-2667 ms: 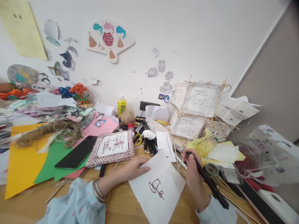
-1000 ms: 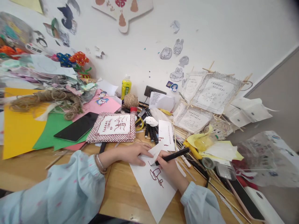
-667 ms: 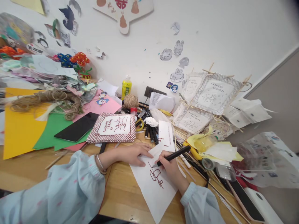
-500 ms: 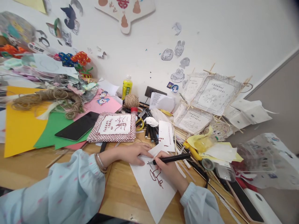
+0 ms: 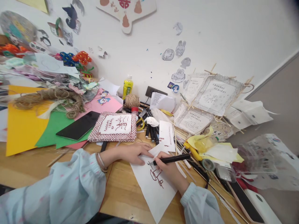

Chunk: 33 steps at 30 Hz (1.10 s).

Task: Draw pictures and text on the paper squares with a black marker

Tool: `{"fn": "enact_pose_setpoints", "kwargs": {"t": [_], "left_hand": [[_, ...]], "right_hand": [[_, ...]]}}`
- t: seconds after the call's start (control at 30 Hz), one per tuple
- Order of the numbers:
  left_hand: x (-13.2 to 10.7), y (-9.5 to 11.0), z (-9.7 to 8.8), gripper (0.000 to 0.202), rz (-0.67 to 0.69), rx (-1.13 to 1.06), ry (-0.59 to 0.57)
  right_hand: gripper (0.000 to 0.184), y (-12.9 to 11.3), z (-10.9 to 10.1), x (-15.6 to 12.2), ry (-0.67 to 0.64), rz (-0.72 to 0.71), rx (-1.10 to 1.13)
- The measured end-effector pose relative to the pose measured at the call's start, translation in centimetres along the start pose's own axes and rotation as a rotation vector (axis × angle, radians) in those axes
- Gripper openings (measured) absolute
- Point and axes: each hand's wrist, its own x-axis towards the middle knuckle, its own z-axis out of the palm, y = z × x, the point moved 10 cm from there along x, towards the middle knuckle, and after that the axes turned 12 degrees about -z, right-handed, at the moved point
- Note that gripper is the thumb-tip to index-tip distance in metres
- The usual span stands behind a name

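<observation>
The sheet [image 5: 151, 196], bearing a dark-red drawing [image 5: 156, 176], lies at the desk's [image 5: 121, 199] front edge. The right hand's [image 5: 167, 165] grip is closed round a pen [image 5: 174, 159], tip at the sheet; the left hand [image 5: 135, 153] lies flat, grip slack, fingers over the sheet's far edge. A red 囍, cut off above, marks the wall fan [image 5: 126, 23]; the card's [image 5: 112, 127] handwriting and yellow bottle's [image 5: 128, 85] label are too small to read. Markers [image 5: 151, 134] crowd the sheet's far side.
</observation>
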Motion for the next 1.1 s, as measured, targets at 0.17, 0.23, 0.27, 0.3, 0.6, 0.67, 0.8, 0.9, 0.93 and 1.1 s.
{"fn": "enact_pose_setpoints", "kwargs": {"t": [0.17,0.23,0.27,0.3,0.6,0.67,0.8,0.9,0.93,1.1], "left_hand": [[0.0,-0.6,0.2,0.057,-0.091,0.017,-0.035],[0.0,-0.6,0.3,0.056,-0.095,0.018,-0.041],[0.0,-0.6,0.3,0.056,-0.096,0.018,-0.040],[0.0,-0.6,0.3,0.056,-0.094,0.019,-0.037],[0.1,-0.3,0.1,0.056,-0.026,-0.009,0.003],[0.1,-0.4,0.1,0.055,-0.027,-0.006,0.005],[0.0,-0.8,0.1,0.054,-0.074,0.014,0.012],[0.0,-0.7,0.2,0.057,-0.089,0.029,-0.014],[0.0,-0.5,0.2,0.059,-0.078,0.028,-0.018],[-0.1,0.1,-0.1,0.061,-0.001,-0.014,0.002]], "right_hand": [[0.023,0.3,-0.3,-0.2,0.043,0.026,0.028],[0.022,0.6,-0.5,-0.3,0.080,0.044,0.061],[0.021,0.7,-0.6,-0.4,0.094,0.054,0.088],[0.021,0.9,-0.5,-0.4,0.097,0.063,0.117],[0.020,0.9,0.4,-0.5,-0.004,0.045,0.108],[0.021,0.7,0.3,-0.5,-0.009,0.035,0.082],[0.021,0.8,0.1,-0.5,0.005,0.056,0.088],[0.020,0.9,0.0,-0.5,0.030,0.076,0.150],[0.019,0.8,0.1,-0.5,0.032,0.073,0.168],[0.020,0.6,1.0,-0.3,-0.038,0.047,0.172]]}}
